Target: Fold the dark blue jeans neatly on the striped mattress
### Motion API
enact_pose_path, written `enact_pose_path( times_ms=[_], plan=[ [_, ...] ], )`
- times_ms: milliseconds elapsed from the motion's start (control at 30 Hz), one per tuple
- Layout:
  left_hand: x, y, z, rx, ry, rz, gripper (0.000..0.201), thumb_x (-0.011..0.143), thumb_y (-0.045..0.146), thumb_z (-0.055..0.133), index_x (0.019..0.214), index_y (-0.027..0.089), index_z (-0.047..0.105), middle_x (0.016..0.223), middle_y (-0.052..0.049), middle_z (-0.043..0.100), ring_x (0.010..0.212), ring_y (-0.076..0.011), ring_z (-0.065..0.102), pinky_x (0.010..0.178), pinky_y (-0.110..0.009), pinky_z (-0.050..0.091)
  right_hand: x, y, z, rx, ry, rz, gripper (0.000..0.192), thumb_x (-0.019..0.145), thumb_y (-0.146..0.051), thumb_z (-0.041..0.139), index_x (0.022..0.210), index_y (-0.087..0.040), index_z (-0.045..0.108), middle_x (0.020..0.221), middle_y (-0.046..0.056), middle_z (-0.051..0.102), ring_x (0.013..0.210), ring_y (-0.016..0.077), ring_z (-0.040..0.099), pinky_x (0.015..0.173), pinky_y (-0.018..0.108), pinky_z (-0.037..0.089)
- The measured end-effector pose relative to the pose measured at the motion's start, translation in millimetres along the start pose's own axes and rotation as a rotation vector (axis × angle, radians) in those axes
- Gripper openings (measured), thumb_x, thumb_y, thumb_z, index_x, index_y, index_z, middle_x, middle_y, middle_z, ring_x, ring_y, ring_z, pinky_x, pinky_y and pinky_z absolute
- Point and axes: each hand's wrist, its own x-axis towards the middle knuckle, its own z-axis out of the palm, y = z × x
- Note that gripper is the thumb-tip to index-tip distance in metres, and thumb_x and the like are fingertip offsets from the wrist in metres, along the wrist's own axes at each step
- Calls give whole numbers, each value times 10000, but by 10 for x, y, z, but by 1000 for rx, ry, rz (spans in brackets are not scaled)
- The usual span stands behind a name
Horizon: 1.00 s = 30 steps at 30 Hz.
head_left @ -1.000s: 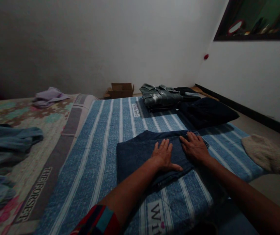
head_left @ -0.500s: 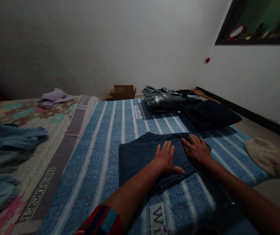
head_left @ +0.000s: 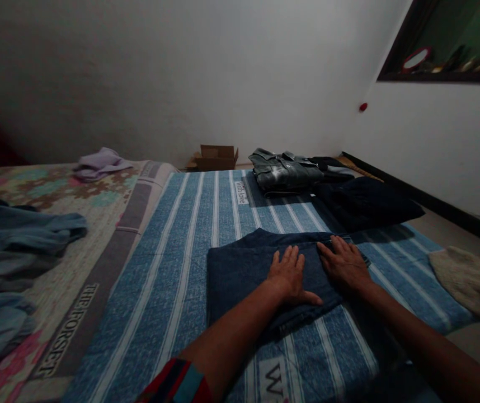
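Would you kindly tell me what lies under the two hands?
Both hands, left hand and right hand, rest flat on folded dark blue jeans atop the striped blue sheet. Anything beneath the jeans is covered.

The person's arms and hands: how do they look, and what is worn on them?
Both forearms are bare to the hands. The left hand and right hand wear no gloves, and no ring or watch shows in this dim light. Only the left arm shows clothing: a short sleeve with red, teal and dark stripes.

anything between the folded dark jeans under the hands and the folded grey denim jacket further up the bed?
Head view: only bare striped blue sheet with a small white label lies between the dark jeans and the grey denim jacket.
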Motion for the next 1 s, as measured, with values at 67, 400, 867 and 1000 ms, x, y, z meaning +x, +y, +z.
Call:
enact_pose_path(
  times_ms=[67,400,867,1000],
  plan=[
    [-4,-2,0,-7,3,0,1169,669,879,349,1500,87,130,1568,-181,-15,1449,-313,-54,1142,-551,11,-2,2,-1,0,5,-4,405,955,-329,378,1305,-248,565,1346,196,506,1234,326,456,959,465,350],
    [7,-3,26,0,15,-1,1145,679,860,368,1500,101,120,1574,-176,-2,1447,-327,-47,1142,-558,28,-7,14,8,2,6,-6,402,947,-319,397,1305,-252,569,1340,174,521,1229,321,463,966,458,352],
    [0,7,-18,-6,-13,-22,1176,654,873,387,1503,104,123,1571,-169,-24,1448,-315,-48,1145,-548,17,9,16,6,25,-8,12,403,943,-332,402,1310,-276,558,1337,157,524,1222,316,463,970,461,343],
    [-11,12,-42,-1,-7,-12,1167,664,860,405,1500,94,132,1569,-182,-9,1448,-319,-49,1145,-553,29,10,33,22,53,6,13,401,948,-344,395,1308,-288,563,1332,155,525,1218,317,469,966,454,353]
  ],
)
